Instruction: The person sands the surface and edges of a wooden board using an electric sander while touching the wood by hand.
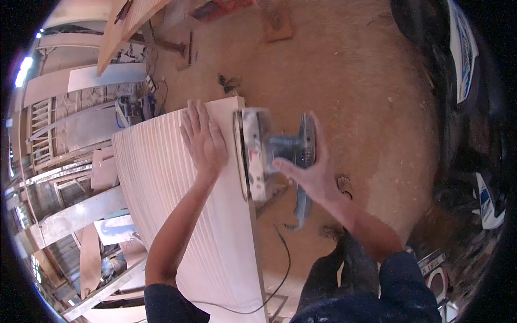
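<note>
Grips the sander (258, 153) in the right fingers (317, 132), curled round the handle on the side away from the wood, with the thumb reaching over the body. Presses the left fingers (195, 121) flat and outstretched on the panel (229, 226), grasping nothing, near the end corner and just beside the sander. Holds the sander upright on its side, base against the panel's long edge, close to that corner; slightly blurred, so perhaps running or moving.

To work well, keep the base square to the edge, with even, light pressure, since tilting could round it over. Slow down near the corner without tipping off the end. Steady the panel with a firm left palm, well back from the base. Let the wrist guide rather than push.

Mind the cord (289, 258), looping down below the sander and across the lower part of the panel; leave slack, clear of the base and the foot (343, 185). Farther out, past the panel's ribbed side, shows another tool (132, 110); beneath, a dusty floor (371, 107). Cannot tell the panel's support.
</note>
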Motion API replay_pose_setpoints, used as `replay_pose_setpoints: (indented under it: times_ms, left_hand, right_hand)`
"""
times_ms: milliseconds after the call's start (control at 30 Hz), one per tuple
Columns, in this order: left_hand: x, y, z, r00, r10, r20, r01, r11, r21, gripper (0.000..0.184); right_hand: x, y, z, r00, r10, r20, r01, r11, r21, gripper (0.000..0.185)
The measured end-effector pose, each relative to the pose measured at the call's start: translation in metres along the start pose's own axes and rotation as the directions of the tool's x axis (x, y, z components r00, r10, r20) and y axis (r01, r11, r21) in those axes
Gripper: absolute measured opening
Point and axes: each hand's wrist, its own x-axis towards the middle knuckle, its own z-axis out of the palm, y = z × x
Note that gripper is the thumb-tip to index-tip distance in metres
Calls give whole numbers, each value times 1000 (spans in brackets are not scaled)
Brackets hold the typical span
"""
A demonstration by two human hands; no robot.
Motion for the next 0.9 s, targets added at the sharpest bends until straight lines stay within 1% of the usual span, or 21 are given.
replay_pose_setpoints:
  times_ms: [67, 100, 167, 200, 267, 300, 367, 400, 467, 567, 633, 667, 700, 733, 767, 800, 867, 900]
  left_hand:
    - [1, 1, 2, 1000, -23, 3, 23, 1000, 11, 58]
    - [1, 3, 0, 1000, -17, 3, 17, 1000, 12, 58]
    - [2, 5, -3, 999, -33, 17, 33, 999, 12, 58]
    - [3, 6, -3, 999, -27, 21, 27, 1000, 14, 58]
    - [2, 7, -5, 998, -47, 42, 46, 998, 31, 59]
    - [3, 8, -5, 998, -49, 46, 48, 998, 30, 59]
    - [0, 8, -7, 997, -47, 64, 45, 999, 30, 59]
    - [-1, 6, -6, 996, -58, 67, 56, 998, 31, 59]
    - [-1, 4, -5, 998, -4, 67, 0, 998, 57, 59]
    - [0, 11, -9, 995, -28, 91, 24, 999, 47, 60]
    - [0, 11, -11, 995, -23, 101, 20, 999, 39, 60]
    - [1, 12, -12, 995, -9, 98, 6, 1000, 26, 61]
    - [3, 11, -12, 994, -7, 106, 3, 999, 33, 61]
    - [4, 11, -12, 994, -10, 108, 9, 1000, 11, 62]
    - [5, 13, -13, 994, -16, 111, 17, 1000, -12, 62]
    - [5, 13, -12, 993, -8, 115, 9, 1000, -7, 62]
    - [4, 12, -10, 991, -30, 127, 27, 999, 23, 63]
    - [5, 12, -10, 991, -23, 130, 20, 999, 28, 63]
  right_hand:
    - [-30, 23, 4, 995, -95, -15, 93, 992, -83, 113]
    - [-46, 28, 7, 997, -72, -16, 72, 997, 1, 116]
    - [-61, 37, 11, 999, -50, -18, 51, 994, 92, 118]
    - [-63, 41, 11, 992, -123, -15, 124, 991, 44, 117]
    - [-61, 38, 12, 983, -185, -11, 185, 983, -2, 116]
    - [-56, 31, 12, 997, -79, -24, 81, 992, 101, 118]
    - [-38, 24, 12, 999, 36, -20, -32, 979, 201, 120]
    - [-21, 22, 10, 999, -9, -39, 15, 986, 165, 119]
    - [14, 10, 8, 998, -49, -49, 55, 991, 125, 118]
    - [61, -29, 2, 999, 30, -33, -24, 986, 162, 116]
    - [87, -39, -2, 995, 79, -63, -70, 988, 136, 115]
    - [92, -44, -4, 994, 87, -62, -77, 987, 143, 115]
    - [98, -48, -5, 994, 107, -34, -103, 989, 107, 115]
    - [101, -50, -8, 992, 124, -9, -123, 990, 70, 115]
    - [97, -44, -9, 992, 128, -12, -127, 989, 78, 115]
    - [85, -33, -7, 998, 56, -16, -55, 997, 53, 116]
    - [56, -19, -4, 1000, -16, -25, 16, 999, 37, 117]
    - [37, -16, -1, 1000, 24, 1, -24, 984, 174, 119]
